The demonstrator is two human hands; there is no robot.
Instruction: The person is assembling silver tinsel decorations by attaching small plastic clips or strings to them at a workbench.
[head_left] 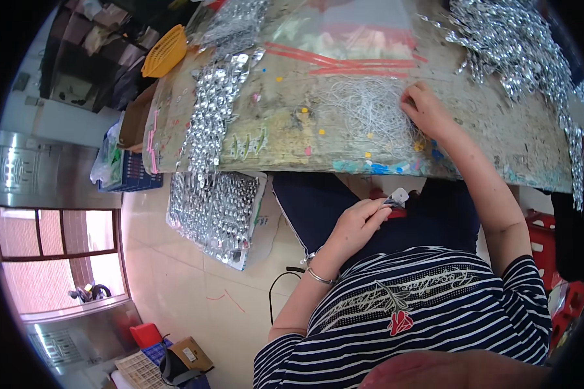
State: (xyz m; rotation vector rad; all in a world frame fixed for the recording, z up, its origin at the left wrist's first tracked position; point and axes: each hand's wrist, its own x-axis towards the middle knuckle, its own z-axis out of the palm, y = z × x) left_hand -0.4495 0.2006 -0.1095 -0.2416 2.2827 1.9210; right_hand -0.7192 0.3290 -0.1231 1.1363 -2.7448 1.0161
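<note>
In my lap, above the dark trousers, my left hand is closed on a small white tag with a hole near its tip. Part of the tag is dark, and its lower end is hidden by my fingers. My right hand reaches over the table to the right edge of a tangled heap of thin white strings. Thumb and fingertips are drawn together there. Whatever sits between them is too small to make out.
Shiny silver strands lie on the worn table, in a left bundle and a right heap. Clear plastic bags with red strips lie at the back. A yellow basket stands far left. Below hangs a silver-covered sheet.
</note>
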